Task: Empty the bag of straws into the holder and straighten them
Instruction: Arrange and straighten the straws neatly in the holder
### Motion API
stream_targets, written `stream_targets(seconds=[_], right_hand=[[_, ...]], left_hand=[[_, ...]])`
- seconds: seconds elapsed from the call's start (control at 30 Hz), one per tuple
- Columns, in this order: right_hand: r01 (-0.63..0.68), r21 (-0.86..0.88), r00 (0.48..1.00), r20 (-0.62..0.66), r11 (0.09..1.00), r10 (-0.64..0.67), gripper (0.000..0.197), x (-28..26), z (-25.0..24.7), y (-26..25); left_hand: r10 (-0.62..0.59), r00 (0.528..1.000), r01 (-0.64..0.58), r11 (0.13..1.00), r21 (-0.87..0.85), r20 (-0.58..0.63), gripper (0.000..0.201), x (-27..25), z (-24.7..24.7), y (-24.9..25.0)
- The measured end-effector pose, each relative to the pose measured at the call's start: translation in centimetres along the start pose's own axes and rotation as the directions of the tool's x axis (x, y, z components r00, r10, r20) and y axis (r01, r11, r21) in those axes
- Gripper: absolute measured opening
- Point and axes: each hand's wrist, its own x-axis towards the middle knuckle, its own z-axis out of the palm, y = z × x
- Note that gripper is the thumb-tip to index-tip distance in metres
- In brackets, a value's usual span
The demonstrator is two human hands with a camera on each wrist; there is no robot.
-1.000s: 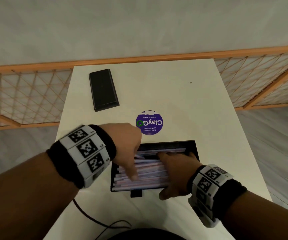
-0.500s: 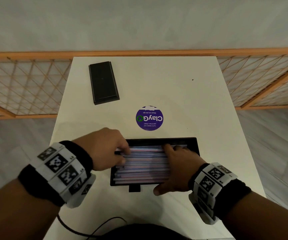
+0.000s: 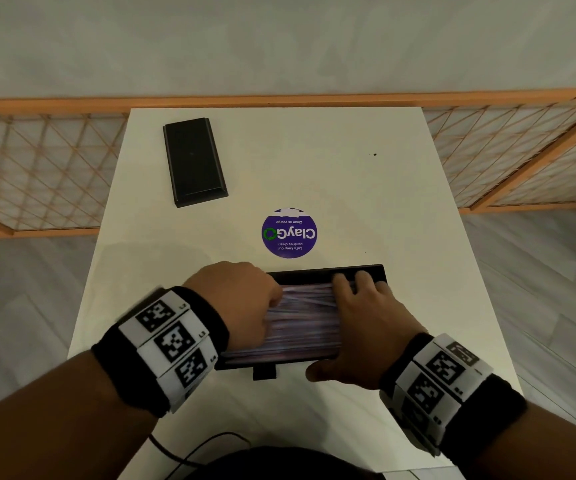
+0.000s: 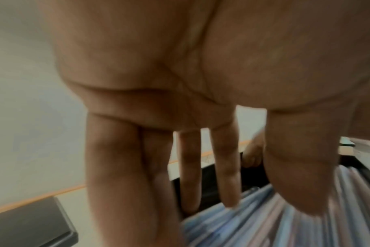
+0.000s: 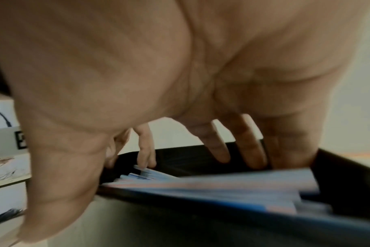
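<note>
A black holder (image 3: pixel 324 271) lies near the table's front edge, filled with pink, blue and white straws (image 3: pixel 303 320) lying left to right. My left hand (image 3: pixel 272 303) is at the straws' left ends; in the left wrist view its fingers (image 4: pixel 226 167) hang straight and touch the straws (image 4: pixel 264 225). My right hand (image 3: pixel 355 313) lies flat over their right ends, fingertips near the holder's far wall and thumb outside the front wall. In the right wrist view its fingers (image 5: pixel 249 150) are straight inside the holder (image 5: pixel 338 175) above the blurred straws (image 5: pixel 222 187).
A flat black lid (image 3: pixel 194 161) lies at the far left of the white table (image 3: pixel 366 202). A round purple sticker (image 3: pixel 289 233) sits just beyond the holder. A black cable (image 3: pixel 189 455) runs off the front edge. An orange lattice fence (image 3: pixel 37 168) stands behind the table.
My left hand drew back from the middle of the straws to their left ends, then pushed in a little to the right. My right hand's fingers slid toward the far wall.
</note>
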Motion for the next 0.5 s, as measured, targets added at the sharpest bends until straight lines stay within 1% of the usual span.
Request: stream_targets(seconds=[0.07,0.1,0.13,0.23,0.27,0.3,0.33,0.4,0.43,0.5], right_hand=[[0.050,-0.092,0.998,-0.032,0.995,-0.053,0.106,0.3,-0.1,-0.3],[0.069,-0.119,0.997,-0.028,0.991,-0.073,0.106,0.5,0.0,-0.5],[0.080,-0.133,0.997,-0.012,0.988,-0.082,0.110,0.9,0.2,-0.7],[0.106,-0.136,0.994,0.056,0.985,-0.099,0.132,2.2,1.5,-1.1],[0.119,-0.134,0.991,0.076,0.984,-0.110,0.133,2.4,1.8,-1.1],[0.136,-0.136,0.988,0.088,0.981,-0.125,0.132,2.6,2.0,-1.1],[0.156,-0.140,0.985,0.090,0.978,-0.144,0.128,2.6,2.2,-0.9],[0.174,-0.157,0.984,0.073,0.972,-0.164,0.121,2.6,2.2,-0.5],[0.167,-0.172,0.985,0.062,0.971,-0.158,0.120,2.5,2.2,-0.4],[0.148,-0.174,0.988,0.075,0.974,-0.137,0.126,2.5,2.3,-0.2]], left_hand=[[0.003,0.996,-0.003,1.000,0.005,-0.094,0.034,-0.4,0.1,0.8],[0.021,0.992,-0.022,1.000,-0.013,-0.123,0.041,-0.4,0.4,1.3],[0.044,0.991,-0.048,0.998,-0.030,-0.128,0.054,-0.3,0.7,1.9],[0.095,0.994,-0.095,0.995,-0.002,-0.051,0.102,0.9,2.0,3.1],[0.089,0.996,-0.089,0.996,0.013,-0.012,0.114,1.3,2.3,3.2],[0.077,0.997,-0.078,0.997,0.028,0.029,0.121,1.6,2.4,3.4],[0.059,0.996,-0.062,0.997,0.038,0.063,0.123,1.8,2.5,3.6],[0.013,0.994,-0.018,0.999,0.041,0.106,0.114,2.1,2.7,3.9],[-0.010,0.992,0.006,0.999,0.033,0.124,0.106,2.2,2.9,4.1],[-0.035,0.989,0.034,0.999,0.008,0.143,0.096,2.3,3.2,4.2]])
